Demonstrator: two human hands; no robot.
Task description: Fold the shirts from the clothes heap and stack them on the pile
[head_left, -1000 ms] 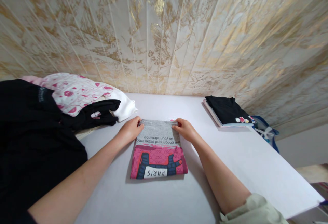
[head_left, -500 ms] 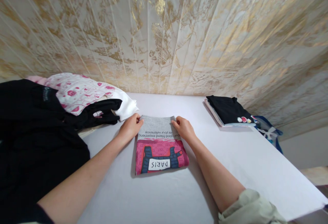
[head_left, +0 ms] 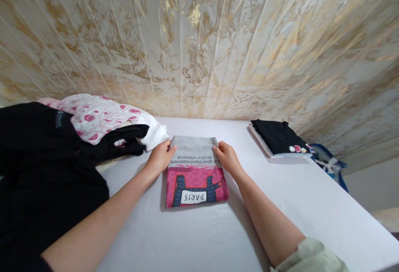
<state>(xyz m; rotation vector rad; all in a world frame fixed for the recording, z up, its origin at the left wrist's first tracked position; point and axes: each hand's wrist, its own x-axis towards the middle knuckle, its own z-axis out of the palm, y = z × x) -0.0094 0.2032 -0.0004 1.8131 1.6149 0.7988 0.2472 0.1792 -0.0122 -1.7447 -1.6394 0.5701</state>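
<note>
A folded grey shirt [head_left: 196,149] with a pink print reading "PARIS" lies in front of me, its lettering upside down from my side. My left hand [head_left: 160,155] pinches its far left corner, thumb on top. At the far right corner, my right hand [head_left: 228,155] grips the cloth the same way, its fingers under or behind the edge and partly hidden. The far part of the shirt looks slightly lifted, while the pink near edge rests on the white table [head_left: 187,238].
On the left lies a loose heap of clothes: black garments [head_left: 46,172], a white one with pink print [head_left: 99,116] and a white cloth [head_left: 154,131]. A folded black garment [head_left: 277,137] tops a stack at the right edge, near a blue strap [head_left: 330,160]. Behind hangs a gold-patterned curtain [head_left: 193,47].
The far edge of the shirt has come up a little and looks straighter, with both hands still on its corners. The view has tilted slightly.
</note>
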